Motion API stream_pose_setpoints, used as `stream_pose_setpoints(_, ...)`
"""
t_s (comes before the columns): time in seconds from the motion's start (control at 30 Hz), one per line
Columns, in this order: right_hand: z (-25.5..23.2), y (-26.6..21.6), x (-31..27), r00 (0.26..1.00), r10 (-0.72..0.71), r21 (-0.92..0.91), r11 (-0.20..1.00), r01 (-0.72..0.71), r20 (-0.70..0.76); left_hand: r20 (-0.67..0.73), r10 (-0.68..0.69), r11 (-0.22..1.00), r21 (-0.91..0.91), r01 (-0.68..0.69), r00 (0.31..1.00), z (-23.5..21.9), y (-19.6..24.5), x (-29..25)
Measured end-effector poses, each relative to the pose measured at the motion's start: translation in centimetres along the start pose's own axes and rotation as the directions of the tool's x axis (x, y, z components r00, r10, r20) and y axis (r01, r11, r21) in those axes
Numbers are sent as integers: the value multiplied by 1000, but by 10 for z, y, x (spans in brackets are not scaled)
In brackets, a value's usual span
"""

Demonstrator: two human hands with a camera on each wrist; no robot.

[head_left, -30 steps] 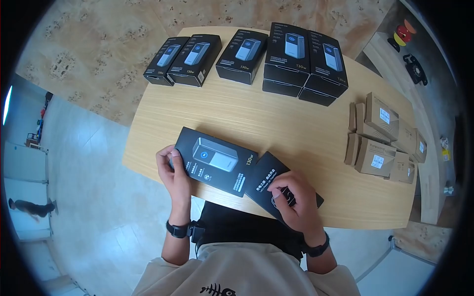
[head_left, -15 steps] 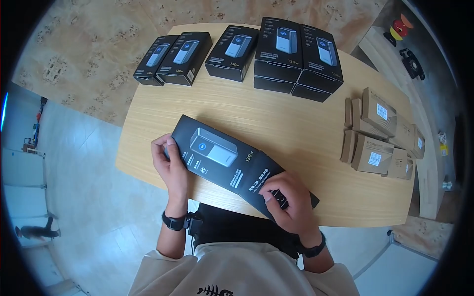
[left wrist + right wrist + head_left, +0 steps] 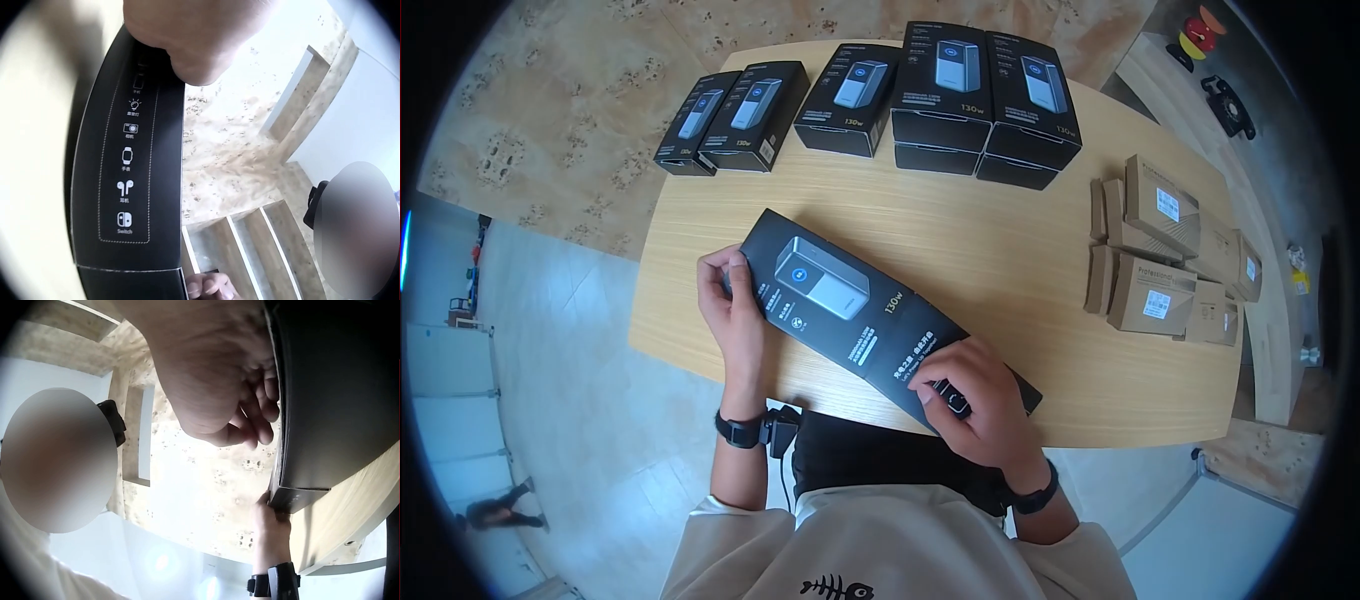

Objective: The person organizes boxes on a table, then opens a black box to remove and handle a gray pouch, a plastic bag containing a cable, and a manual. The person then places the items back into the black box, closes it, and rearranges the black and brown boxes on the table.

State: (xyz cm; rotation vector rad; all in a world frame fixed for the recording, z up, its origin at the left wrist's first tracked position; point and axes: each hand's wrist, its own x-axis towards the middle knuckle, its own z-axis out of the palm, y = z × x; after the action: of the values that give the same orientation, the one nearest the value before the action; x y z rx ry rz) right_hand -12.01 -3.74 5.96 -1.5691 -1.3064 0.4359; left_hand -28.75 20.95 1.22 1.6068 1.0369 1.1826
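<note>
A long black box (image 3: 825,285) printed with a grey power bank and "130w" lies slantwise over the near part of the table. My left hand (image 3: 732,300) grips its left end, thumb on the printed face. In the left wrist view the box's side (image 3: 128,156) shows white icons, with a seam near its lower end. A black section (image 3: 920,345) with white lettering continues the box to the right of "130w". My right hand (image 3: 975,400) is on this section, its fingers bent and the thumb and forefinger tips close together. In the right wrist view its curled fingers (image 3: 256,412) are against the box.
Several black power bank boxes (image 3: 940,85) stand along the table's far edge, some stacked. Small brown cartons (image 3: 1155,295) are piled at the right. Beyond the table are a shelf with a black telephone (image 3: 1228,107) and, at the lower left, another person (image 3: 500,512).
The lettered section was angled to the printed box one second ago; now both are in line. The box and left hand have shifted slightly up and left. The other person has moved downward in view.
</note>
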Motion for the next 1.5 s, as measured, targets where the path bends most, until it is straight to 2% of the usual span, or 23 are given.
stream_pose_setpoints(0.37,0,1,0,1000,-11,17,1000,11,0,66,-16,999,-36,18,998,8,0,3)
stream_pose_setpoints(0.47,0,2,-3,999,24,71,997,-22,-23,94,-64,996,-55,70,993,11,-3,-2)
stream_pose_setpoints(0.53,-1,2,-5,998,57,111,992,-53,-33,155,-127,977,-151,150,980,18,-5,-13)
stream_pose_setpoints(0.57,-2,1,-6,992,65,155,987,-48,-110,197,-159,974,-129,186,967,23,-2,-21)
stream_pose_setpoints(0.6,-2,1,-8,980,77,197,980,-39,-185,199,-133,979,-128,161,971,30,-4,-29)
stream_pose_setpoints(0.63,-2,1,-10,980,79,196,980,-42,-184,198,-109,988,-88,129,974,35,0,-38)
stream_pose_setpoints(0.7,-2,1,-15,904,106,209,978,-19,-414,201,-89,994,-50,101,976,40,6,-50)
stream_pose_setpoints(0.73,0,4,-19,905,110,208,978,-24,-412,207,-110,987,-91,132,972,41,6,-55)
stream_pose_setpoints(0.8,4,12,-24,808,49,229,967,108,-587,213,-135,977,-133,166,968,44,11,-66)
stream_pose_setpoints(0.93,4,12,-21,759,-2,142,982,124,-651,276,-92,989,-86,120,957,47,27,-85)
stream_pose_setpoints(1.0,4,17,-23,683,-80,16,991,133,-726,300,-92,983,-123,134,949,48,29,-91)
stream_pose_setpoints(1.03,5,18,-24,686,-77,15,992,127,-723,324,-91,987,-97,129,942,48,29,-94)
stream_pose_setpoints(1.1,7,18,-26,628,-163,-91,985,147,-761,319,-74,989,-95,110,945,51,31,-102)
stream_pose_setpoints(1.2,8,15,-21,593,-229,-160,973,167,-772,320,-61,991,-97,96,946,53,35,-109)
stream_pose_setpoints(1.27,7,17,-22,610,-260,-192,966,176,-749,327,-46,992,-98,82,944,53,40,-113)
stream_pose_setpoints(1.3,6,17,-22,628,-286,-222,958,180,-724,336,-91,984,-115,137,937,51,40,-115)
stream_pose_setpoints(1.43,1,13,-21,667,-350,-270,936,226,-657,321,-54,987,-124,98,945,49,33,-117)
stream_pose_setpoints(1.5,-2,10,-22,725,-396,-324,913,247,-563,342,-59,989,-109,102,938,48,32,-117)
